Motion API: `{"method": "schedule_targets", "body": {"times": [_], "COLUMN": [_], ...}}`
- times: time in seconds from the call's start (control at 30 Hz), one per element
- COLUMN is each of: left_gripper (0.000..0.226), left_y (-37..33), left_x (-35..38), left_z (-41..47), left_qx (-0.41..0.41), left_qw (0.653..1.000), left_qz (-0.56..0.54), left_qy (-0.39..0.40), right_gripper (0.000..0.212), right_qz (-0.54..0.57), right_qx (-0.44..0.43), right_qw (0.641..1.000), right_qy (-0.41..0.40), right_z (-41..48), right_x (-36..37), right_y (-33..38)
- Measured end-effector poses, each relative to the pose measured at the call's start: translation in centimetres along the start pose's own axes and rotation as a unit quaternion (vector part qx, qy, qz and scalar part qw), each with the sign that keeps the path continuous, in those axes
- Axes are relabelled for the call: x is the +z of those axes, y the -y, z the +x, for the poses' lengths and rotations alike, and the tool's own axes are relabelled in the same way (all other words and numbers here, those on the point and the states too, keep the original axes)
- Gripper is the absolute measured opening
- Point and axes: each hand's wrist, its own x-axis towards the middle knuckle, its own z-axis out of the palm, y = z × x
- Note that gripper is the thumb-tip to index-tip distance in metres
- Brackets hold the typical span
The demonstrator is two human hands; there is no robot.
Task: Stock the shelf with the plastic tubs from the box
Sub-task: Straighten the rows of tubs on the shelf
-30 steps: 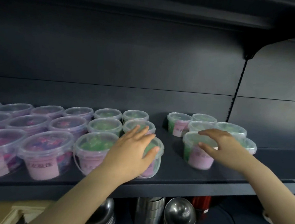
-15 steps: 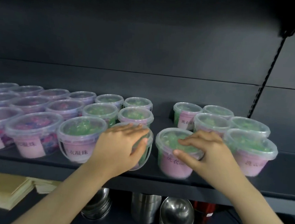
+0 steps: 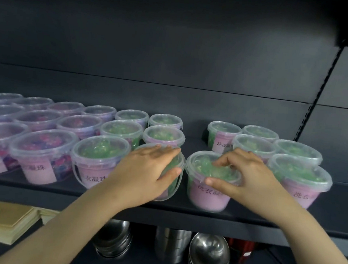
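Clear plastic tub with green contents and pink label [image 3: 208, 188]: front row of dark grey metal shelf [image 3: 183, 212], upright, in the gap between two groups of tubs. Right hand [image 3: 246, 177]: grip closed on its lid, thumb at the front rim, fingers curled on top. Neighbouring clear green-filled tub [image 3: 171, 173]: just left; left hand [image 3: 145, 171] clasps it, palm over lid. Purple-filled clear tubs [image 3: 40, 152]: far left rows. Stacked steel bowls [image 3: 208, 257]: lower shelf, below.
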Motion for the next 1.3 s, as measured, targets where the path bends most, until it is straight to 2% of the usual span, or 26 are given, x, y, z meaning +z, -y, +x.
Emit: {"method": "schedule_targets", "body": {"times": [0.07,0.1,0.17,0.23,0.3,0.4,0.47,0.53,0.77,0.93,1.1,1.3], "left_gripper": [0.063,0.063,0.061,0.061,0.061,0.066,0.071,0.072,0.071,0.072,0.071,0.071], "left_y": [0.3,0.4,0.6,1.0,1.7,2.8,3.5,4.0,4.1,4.4,4.3,4.2], "left_x": [-1.4,-2.2,-3.3,-3.7,-3.6,-2.2,-1.0,-0.3,0.1,0.4,0.3,0.1], "left_z": [0.5,0.8,2.1,3.8,5.6,7.2,7.5,7.4,7.3,7.4,7.2,7.2], "left_qx": [-0.009,-0.01,0.01,0.014,0.0,-0.033,-0.044,-0.042,-0.034,-0.032,-0.04,-0.038], "left_qw": [0.993,0.988,0.99,0.994,0.994,0.984,0.972,0.965,0.969,0.971,0.971,0.971], "left_qz": [-0.042,-0.056,-0.055,-0.038,-0.013,-0.002,0.005,0.013,0.011,0.005,0.002,0.002], "left_qy": [0.112,0.142,0.128,0.104,0.109,0.173,0.232,0.259,0.244,0.235,0.236,0.235], "right_gripper": [0.06,0.058,0.053,0.051,0.053,0.063,0.062,0.062,0.059,0.063,0.059,0.06], "right_qz": [0.049,0.081,0.102,0.064,-0.003,-0.084,-0.106,-0.113,-0.134,-0.078,-0.107,-0.1], "right_qx": [0.028,0.043,0.055,0.079,0.15,0.24,0.267,0.277,0.22,0.169,0.122,0.112], "right_qw": [0.998,0.995,0.993,0.995,0.988,0.959,0.943,0.937,0.952,0.965,0.971,0.975], "right_qy": [0.029,0.029,0.006,0.0,0.042,0.128,0.167,0.179,0.166,0.183,0.175,0.162], "right_z": [0.3,0.6,1.5,2.8,4.2,5.4,5.7,5.8,6.2,7.9,8.8,8.6], "right_x": [-0.9,-1.4,-2.4,-3.8,-5.1,-6.2,-6.2,-6.0,-4.1,-2.0,-0.4,-0.4], "right_y": [0.3,0.4,0.2,-1.0,-3.0,-5.7,-6.4,-6.6,-4.5,-1.9,-0.3,-0.5]}}
